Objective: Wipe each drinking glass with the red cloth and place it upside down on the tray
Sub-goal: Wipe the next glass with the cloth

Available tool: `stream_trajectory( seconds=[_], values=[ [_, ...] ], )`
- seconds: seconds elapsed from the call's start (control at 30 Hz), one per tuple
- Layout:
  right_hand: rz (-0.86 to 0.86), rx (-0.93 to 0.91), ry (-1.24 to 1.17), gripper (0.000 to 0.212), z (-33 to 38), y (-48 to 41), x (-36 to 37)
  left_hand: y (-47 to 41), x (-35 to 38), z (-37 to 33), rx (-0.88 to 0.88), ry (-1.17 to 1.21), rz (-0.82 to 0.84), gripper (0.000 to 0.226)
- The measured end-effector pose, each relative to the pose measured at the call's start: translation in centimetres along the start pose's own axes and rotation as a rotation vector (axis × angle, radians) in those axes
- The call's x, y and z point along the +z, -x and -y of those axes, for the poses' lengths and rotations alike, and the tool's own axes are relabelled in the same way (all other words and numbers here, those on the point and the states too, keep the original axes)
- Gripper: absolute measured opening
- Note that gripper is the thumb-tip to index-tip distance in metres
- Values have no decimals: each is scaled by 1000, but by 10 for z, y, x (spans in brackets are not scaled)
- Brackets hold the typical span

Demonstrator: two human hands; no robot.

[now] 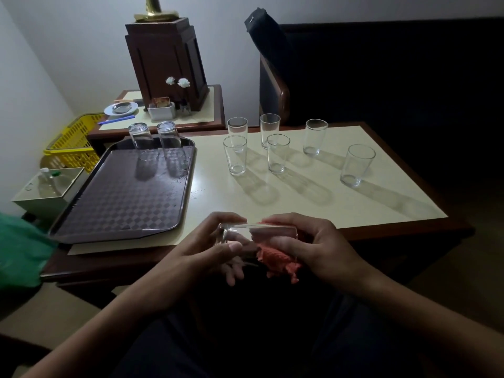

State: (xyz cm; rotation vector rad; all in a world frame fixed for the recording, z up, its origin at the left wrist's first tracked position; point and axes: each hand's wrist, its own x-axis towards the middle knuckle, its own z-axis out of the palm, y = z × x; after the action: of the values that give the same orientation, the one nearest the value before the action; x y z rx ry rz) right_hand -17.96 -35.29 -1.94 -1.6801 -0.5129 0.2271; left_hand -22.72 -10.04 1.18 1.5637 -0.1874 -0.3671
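My left hand (215,246) grips a clear drinking glass (240,233) that lies on its side in front of the table's near edge. My right hand (316,246) presses the red cloth (275,260) into the glass's mouth, and part of the cloth hangs below. On the dark checkered tray (122,203) at the left, two glasses (140,137) (169,136) stand upside down at its far end. Several more glasses stand upright on the cream table top, among them one (236,155) near the tray and one (356,165) at the far right.
Behind the table stand a dark chair (275,85) and a side table with a wooden lamp base (166,61), a dish and a white holder. A yellow basket (76,140) and a pale box (46,189) sit left of the tray. Green cloth (21,249) shows at the left edge.
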Motion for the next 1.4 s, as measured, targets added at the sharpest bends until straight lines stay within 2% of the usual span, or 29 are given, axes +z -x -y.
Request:
stream_trajectory(
  seconds=[0.03, 0.07, 0.13, 0.17, 0.2, 0.27, 0.33, 0.37, 0.4, 0.43, 0.47, 0.57, 0.6, 0.63, 0.7, 0.77, 0.8, 0.83, 0.9, 0.97, 1.0, 1.03, 1.1, 1.13, 1.17, 1.23, 1.3, 1.33, 1.4],
  values=[
    [-48, -76, 83, 28, 0, 2, 1, -1, -1, -1, 1, -7, 25, 38],
    [-101, -226, 234, 29, 2, 3, 2, -1, -2, -3, -25, -5, 35, 37],
    [-106, -570, 504, 33, 7, 6, 2, -2, 2, -4, -131, 18, 2, 54],
    [-86, -674, 574, 33, 7, 6, 1, -2, 4, -3, -175, 29, -3, 63],
    [-74, -683, 580, 33, 6, 5, 1, -2, 5, -2, -185, 32, 6, 67],
    [-82, -460, 418, 29, 3, 3, 1, -2, 6, 1, -116, 41, 10, 60],
    [-40, -46, 13, 27, 1, 1, 4, -2, 3, 3, -21, 58, 0, 47],
    [-37, 88, -106, 28, -1, 1, 5, -3, 2, 3, -1, 59, -1, 45],
    [-39, 122, -123, 30, -2, 1, 6, -3, 1, 3, 7, 55, -3, 44],
    [-54, 64, -44, 32, -1, 2, 7, -5, 0, 4, -3, 57, -12, 43],
    [-84, -69, 98, 35, 1, 4, 7, -6, 1, 4, -37, 63, -36, 44],
    [-90, -553, 518, 35, 6, 7, 8, -8, 3, 7, -195, 35, -78, 68],
    [-76, -596, 545, 33, 4, 7, 7, -8, 4, 8, -203, 41, -51, 70],
    [-64, -535, 477, 31, 3, 6, 5, -7, 4, 9, -174, 58, -26, 64],
    [-54, -201, 143, 30, 7, 4, 1, -5, 2, 11, -49, 31, 27, 48],
    [9, 95, -123, 29, 1, 1, 1, -4, -2, 12, 43, -33, 53, 49],
    [28, 144, -145, 29, -2, 0, 1, -5, -4, 13, 63, -48, 58, 49],
    [29, 113, -83, 31, -2, 1, 3, -6, -4, 13, 64, -36, 58, 46],
    [33, -84, 145, 36, 6, 4, 2, -10, -4, 12, 0, 49, -2, 43],
    [124, -234, 364, 42, 15, 5, -5, -14, -5, 13, -116, 149, -114, 56],
    [152, -240, 399, 43, 19, 4, -12, -15, -6, 15, -166, 161, -162, 60],
    [135, -159, 323, 41, 24, 1, -20, -16, -7, 15, -199, 139, -203, 64],
    [-7, 94, 15, 32, 32, -7, -36, -17, -11, 18, -204, 19, -267, 78],
    [-73, 170, -66, 30, 35, -10, -41, -18, -11, 19, -186, -65, -293, 84],
    [-96, 211, -50, 33, 35, -12, -42, -19, -11, 19, -165, -141, -314, 87],
    [-5, 227, 180, 51, 28, -6, -30, -21, -5, 21, -130, -217, -330, 88],
    [182, 140, 481, 81, 19, 7, 0, -23, 3, 23, -120, -238, -332, 85],
    [245, 38, 637, 93, 12, 14, 14, -23, 5, 24, -118, -253, -331, 84],
    [281, -243, 860, 104, -4, 21, 32, -20, 5, 24, -122, -293, -325, 83]
  ],
)
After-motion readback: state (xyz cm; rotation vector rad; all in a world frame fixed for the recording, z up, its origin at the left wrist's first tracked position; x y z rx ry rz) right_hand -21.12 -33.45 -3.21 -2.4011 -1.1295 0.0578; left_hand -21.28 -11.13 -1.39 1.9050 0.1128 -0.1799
